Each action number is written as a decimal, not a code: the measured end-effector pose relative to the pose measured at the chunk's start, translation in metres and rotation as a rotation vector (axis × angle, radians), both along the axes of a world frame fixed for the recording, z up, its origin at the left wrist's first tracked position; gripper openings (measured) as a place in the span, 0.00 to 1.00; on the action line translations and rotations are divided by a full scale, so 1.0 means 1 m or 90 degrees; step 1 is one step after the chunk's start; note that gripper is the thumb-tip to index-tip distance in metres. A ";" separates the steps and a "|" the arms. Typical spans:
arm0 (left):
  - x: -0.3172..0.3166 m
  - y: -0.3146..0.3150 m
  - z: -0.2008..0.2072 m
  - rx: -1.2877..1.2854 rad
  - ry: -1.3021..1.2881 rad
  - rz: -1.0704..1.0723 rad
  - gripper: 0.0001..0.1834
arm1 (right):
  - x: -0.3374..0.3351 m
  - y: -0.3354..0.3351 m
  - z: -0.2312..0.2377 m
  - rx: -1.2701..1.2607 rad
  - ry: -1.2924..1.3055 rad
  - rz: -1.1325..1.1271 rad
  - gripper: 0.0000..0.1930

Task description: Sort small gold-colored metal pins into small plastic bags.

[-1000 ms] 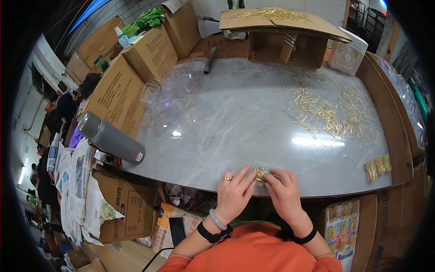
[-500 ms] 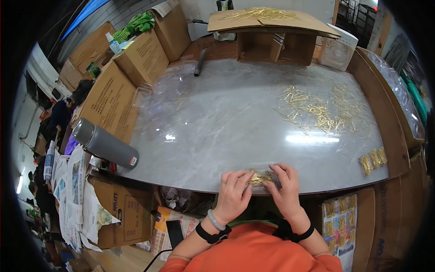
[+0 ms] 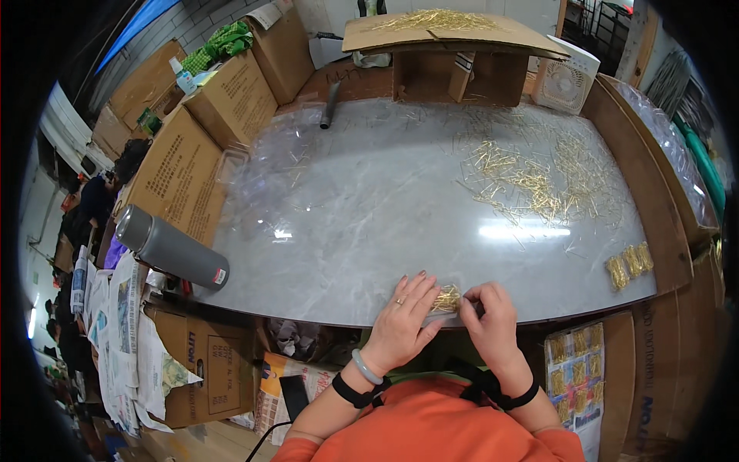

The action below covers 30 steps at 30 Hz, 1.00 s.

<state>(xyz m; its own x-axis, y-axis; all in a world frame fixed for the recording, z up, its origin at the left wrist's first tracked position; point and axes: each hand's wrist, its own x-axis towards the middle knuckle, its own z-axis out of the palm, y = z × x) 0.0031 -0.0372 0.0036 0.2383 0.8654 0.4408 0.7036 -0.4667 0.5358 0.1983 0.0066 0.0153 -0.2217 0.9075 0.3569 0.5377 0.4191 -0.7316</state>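
At the table's near edge lies a small clear plastic bag (image 3: 446,299) with a bundle of thin gold-coloured pins in it. My left hand (image 3: 402,317) rests flat along the bag's left side, fingers stretched out together. On the other side, my right hand (image 3: 490,319) has its fingers curled in and pinches the bag's right end. The fingertips of the right hand are partly hidden. Farther right on the table stand several filled bags of gold pins (image 3: 630,265) in a row. Loose gold pins (image 3: 531,181) are scattered over the table's far right.
A grey bottle (image 3: 173,246) stands at the left edge, near cardboard boxes (image 3: 173,181). Clear plastic bags (image 3: 269,173) lie at the far left. A cardboard shelf (image 3: 462,46) and a white fan (image 3: 566,77) stand at the back. More filled bags (image 3: 576,369) sit below the table at right.
My left hand has flattened and stretched its fingers along the bag. My right hand's fingers have curled in at the bag's right end, leaving more of the pins in view.
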 end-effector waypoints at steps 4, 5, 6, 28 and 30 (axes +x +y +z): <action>0.004 0.001 -0.001 0.013 0.018 0.024 0.28 | -0.005 0.009 0.005 0.067 0.023 0.013 0.06; 0.005 0.001 -0.001 0.015 0.028 0.030 0.28 | -0.007 0.011 0.001 0.099 -0.006 0.023 0.07; 0.005 0.001 -0.002 0.018 0.036 0.035 0.29 | -0.008 0.013 -0.002 0.132 -0.036 0.033 0.07; 0.002 0.000 -0.008 0.045 0.006 0.025 0.27 | -0.002 0.015 0.012 0.164 -0.105 0.138 0.14; 0.001 -0.001 -0.010 0.050 -0.011 0.023 0.30 | -0.002 0.009 0.001 0.180 -0.135 0.189 0.15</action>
<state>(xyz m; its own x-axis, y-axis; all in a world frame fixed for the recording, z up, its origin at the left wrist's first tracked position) 0.0043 -0.0381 -0.0066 0.1995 0.8363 0.5108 0.7120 -0.4818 0.5107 0.1968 0.0154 0.0167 -0.5518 0.6676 0.4999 0.4904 0.7445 -0.4530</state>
